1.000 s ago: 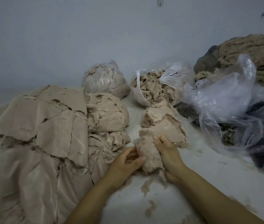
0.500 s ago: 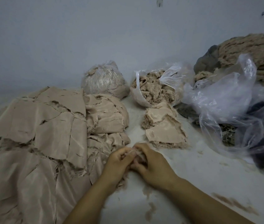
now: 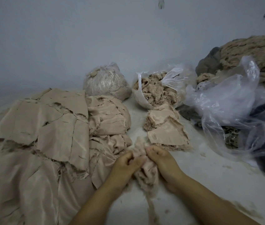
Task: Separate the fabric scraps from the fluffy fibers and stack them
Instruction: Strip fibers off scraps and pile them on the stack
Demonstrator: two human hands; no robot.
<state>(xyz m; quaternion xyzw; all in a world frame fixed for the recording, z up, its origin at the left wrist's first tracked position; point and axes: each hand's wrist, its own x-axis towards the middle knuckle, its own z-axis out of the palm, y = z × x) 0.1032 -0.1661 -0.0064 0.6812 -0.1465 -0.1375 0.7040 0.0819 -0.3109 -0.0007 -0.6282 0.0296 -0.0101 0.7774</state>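
Hands, two, bare, low centre of the head view. Left hand [image 3: 125, 166] and right hand [image 3: 162, 161] both grip one fluffy clump [image 3: 142, 168], fingers curled into it from either side; a wisp hangs down between the wrists. Clump held just above the white surface [image 3: 209, 172].

Scrap stack [image 3: 166, 127], small, beige, just beyond the hands; top piece flat, frayed edges.

Fabric pile [image 3: 44, 135], large, beige, left of the hands, torn sheets overlapping.

Open bag [image 3: 154, 90], clear plastic, holding loose fibers, behind the scrap stack.

Tied bag [image 3: 105, 82], clear, stuffed with fiber, left of the open bag, by the wall [image 3: 128, 38].

Loose plastic [image 3: 229, 101], crumpled, right side, over dark material.

Fiber heap [image 3: 255, 52], ropey, tan, far right.
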